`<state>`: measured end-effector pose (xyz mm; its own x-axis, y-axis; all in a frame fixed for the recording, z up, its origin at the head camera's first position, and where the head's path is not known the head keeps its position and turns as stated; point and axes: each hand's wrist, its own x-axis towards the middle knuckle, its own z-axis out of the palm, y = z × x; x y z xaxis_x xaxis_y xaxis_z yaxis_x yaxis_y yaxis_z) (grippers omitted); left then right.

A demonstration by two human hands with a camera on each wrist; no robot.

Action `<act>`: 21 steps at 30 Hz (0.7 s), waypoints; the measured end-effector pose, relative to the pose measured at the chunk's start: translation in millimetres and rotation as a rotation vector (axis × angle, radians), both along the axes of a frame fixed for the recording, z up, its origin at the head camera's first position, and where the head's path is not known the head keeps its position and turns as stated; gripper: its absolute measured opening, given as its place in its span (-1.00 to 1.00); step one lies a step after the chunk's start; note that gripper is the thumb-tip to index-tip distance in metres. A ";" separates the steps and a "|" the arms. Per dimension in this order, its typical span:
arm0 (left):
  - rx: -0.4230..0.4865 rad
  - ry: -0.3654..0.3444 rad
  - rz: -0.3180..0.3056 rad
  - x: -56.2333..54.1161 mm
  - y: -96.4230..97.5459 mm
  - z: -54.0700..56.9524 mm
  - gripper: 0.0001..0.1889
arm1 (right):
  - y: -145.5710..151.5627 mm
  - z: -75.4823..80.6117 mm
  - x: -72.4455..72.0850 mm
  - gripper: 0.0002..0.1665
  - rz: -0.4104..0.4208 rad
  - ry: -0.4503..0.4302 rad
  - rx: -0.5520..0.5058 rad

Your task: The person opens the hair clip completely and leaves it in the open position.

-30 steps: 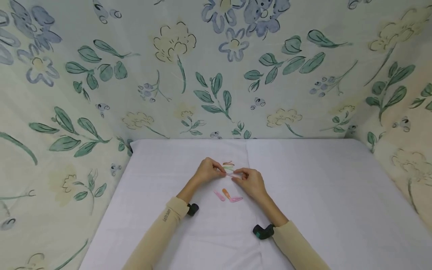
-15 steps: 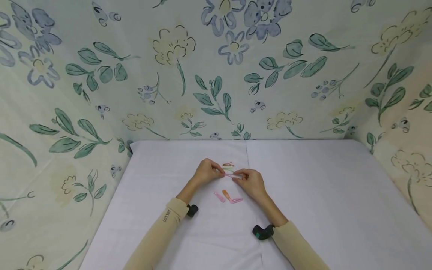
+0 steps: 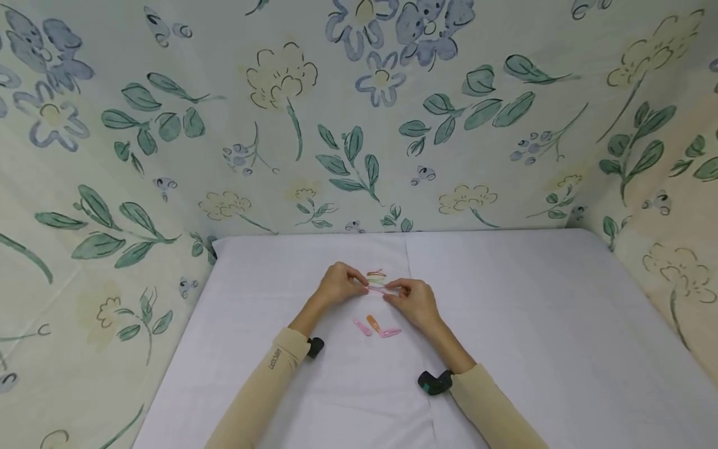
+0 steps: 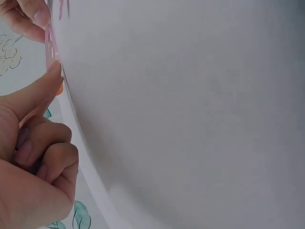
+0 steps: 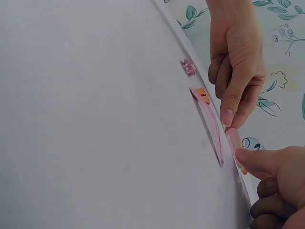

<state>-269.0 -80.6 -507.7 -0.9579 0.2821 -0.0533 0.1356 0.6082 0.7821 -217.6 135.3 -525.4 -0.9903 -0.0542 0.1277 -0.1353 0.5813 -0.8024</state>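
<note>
A pink snap hair clip (image 3: pixel 375 289) is pinched at both ends, its narrow strips spread apart in the left wrist view. My left hand (image 3: pixel 339 285) pinches one end between thumb and index finger, its other fingers curled into the palm. At the opposite end, my right hand (image 3: pixel 416 302) pinches the clip with its thumb and index finger. Just beyond it on the table lie a pale green hair clip (image 3: pixel 377 280) and an orange-brown one (image 3: pixel 376 274). Nearer to me are two pink hair clips, a left one (image 3: pixel 362 327) and a right one (image 3: pixel 390 333), with an orange clip (image 3: pixel 373 323) between them.
A white cloth (image 3: pixel 533 324) with slight creases covers the table. Floral fabric (image 3: pixel 269 137) hangs behind it and along both sides. Each wrist carries a small black camera, the left (image 3: pixel 316 347) and the right (image 3: pixel 434 383).
The head view has shifted slightly, moving the whole scene a little left in the frame. Both hands keep their pinch on the pink hair clip, and the loose clips lie as before.
</note>
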 end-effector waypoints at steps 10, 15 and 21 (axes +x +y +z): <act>0.080 -0.077 -0.025 28.0 -13.6 16.0 -0.91 | 10.7 5.5 24.8 -0.78 -0.004 -0.056 -0.091; 0.081 -0.133 -0.073 41.8 -19.6 22.4 -0.89 | 10.7 4.8 40.8 -0.78 0.007 -0.082 -0.115; 0.119 -0.143 -0.077 52.9 -25.3 21.0 -0.86 | 1.1 1.3 57.4 -0.77 0.078 -0.122 -0.146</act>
<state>-216.1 -105.9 -486.8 -0.9183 0.3669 -0.1489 0.0609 0.5024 0.8625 -160.2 136.4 -524.1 -0.9925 -0.1206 0.0191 -0.0717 0.4492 -0.8905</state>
